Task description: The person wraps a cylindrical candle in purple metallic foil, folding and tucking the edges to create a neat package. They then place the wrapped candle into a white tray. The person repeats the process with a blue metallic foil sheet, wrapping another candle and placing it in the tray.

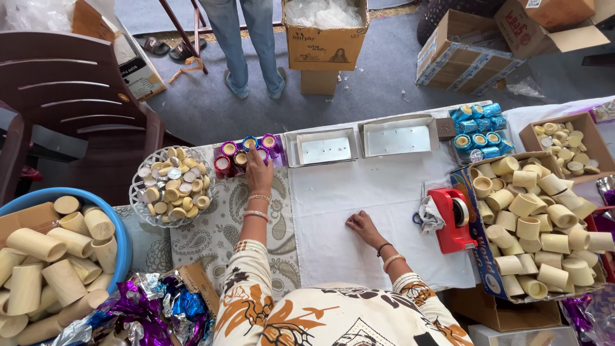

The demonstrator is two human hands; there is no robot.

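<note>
- Left hand (258,172): stretched forward to the cluster of foil-wrapped rolls (246,152), magenta, red and blue, just behind the white cloth's (378,192) far-left corner; fingers together on the nearest rolls, though whether they actually clamp one cannot be told.
- Right hand (362,227): resting on the white cloth near its middle, fingers curled loosely together, holding nothing.
- Clear bowl (168,185): left of the cloth, beside the wrapped rolls, full of small cream-coloured rings.
- Red tape dispenser (452,218): on the cloth's right edge, with scissors (419,205) and a crumpled rag just beside it.
- Cardboard box of bare tubes (538,224): right of the cloth, touching the dispenser's side.
- Two shallow white trays (362,141): along the cloth's far edge.
- Blue wrapped rolls (479,131): at the cloth's far-right corner.
</note>
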